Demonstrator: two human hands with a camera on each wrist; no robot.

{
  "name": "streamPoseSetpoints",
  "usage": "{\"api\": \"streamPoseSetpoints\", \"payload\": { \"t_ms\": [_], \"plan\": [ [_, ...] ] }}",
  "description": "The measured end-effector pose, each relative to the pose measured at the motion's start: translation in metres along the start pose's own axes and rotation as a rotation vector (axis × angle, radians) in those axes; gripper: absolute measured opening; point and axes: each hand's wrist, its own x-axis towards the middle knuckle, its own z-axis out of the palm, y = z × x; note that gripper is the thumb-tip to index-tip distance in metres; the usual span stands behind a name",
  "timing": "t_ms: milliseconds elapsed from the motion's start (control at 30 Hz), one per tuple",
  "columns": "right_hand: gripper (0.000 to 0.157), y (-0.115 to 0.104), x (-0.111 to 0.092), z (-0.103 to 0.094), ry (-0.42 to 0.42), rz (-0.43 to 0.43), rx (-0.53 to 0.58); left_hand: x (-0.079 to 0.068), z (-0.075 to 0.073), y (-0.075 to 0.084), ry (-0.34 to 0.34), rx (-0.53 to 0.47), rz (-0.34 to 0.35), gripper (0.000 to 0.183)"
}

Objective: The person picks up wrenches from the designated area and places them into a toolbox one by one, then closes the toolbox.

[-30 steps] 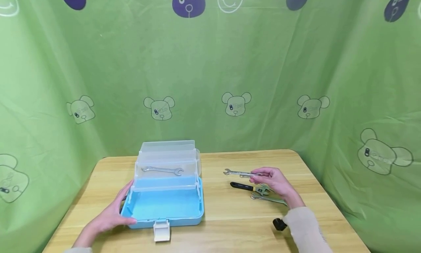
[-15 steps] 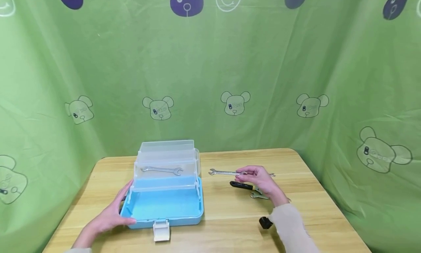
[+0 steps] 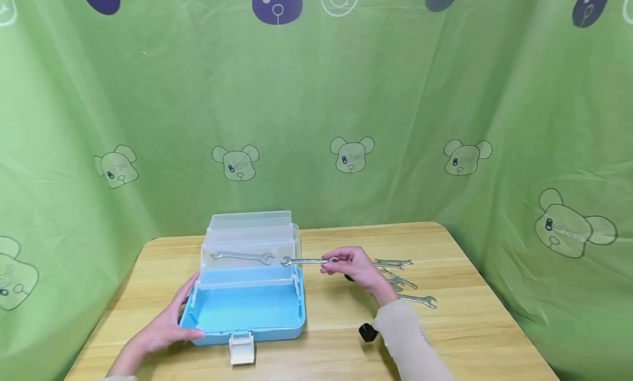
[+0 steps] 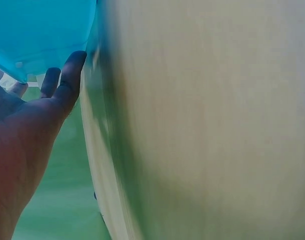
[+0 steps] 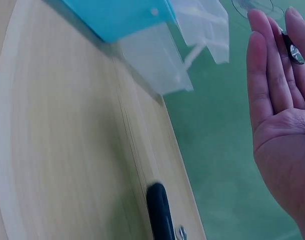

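A blue toolbox stands with its translucent trays fanned out at the back. My left hand holds its left side, thumb over the front rim; in the left wrist view the fingers touch the blue wall. Between thumb and fingertips, my right hand pinches one end of a silver wrench. The wrench's free end reaches the toolbox's right edge as seen from above. Another wrench lies in the lower tray. In the right wrist view, only a small dark end of the held wrench shows.
Right of the box lie several loose wrenches, one with an open end pointing right. A black-handled adjustable wrench is partly behind my right arm in the head view. The white latch hangs down in front. Green cloth encloses the table.
My right hand has carried the pinched wrench leftward from the loose wrenches to the toolbox's right side. The left hand and toolbox have stayed put.
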Motion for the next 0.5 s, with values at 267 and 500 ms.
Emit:
{"api": "streamPoseSetpoints", "payload": {
  "t_ms": [267,500],
  "plan": [
    [0.037,-0.004,0.024,0.033,-0.016,0.004,0.008,0.000,-0.003,0.002,0.000,0.006,-0.013,0.133],
    [0.034,-0.008,0.035,0.058,-0.032,0.023,0.009,0.000,0.001,-0.002,-0.005,0.007,-0.005,0.134]
  ]
}}
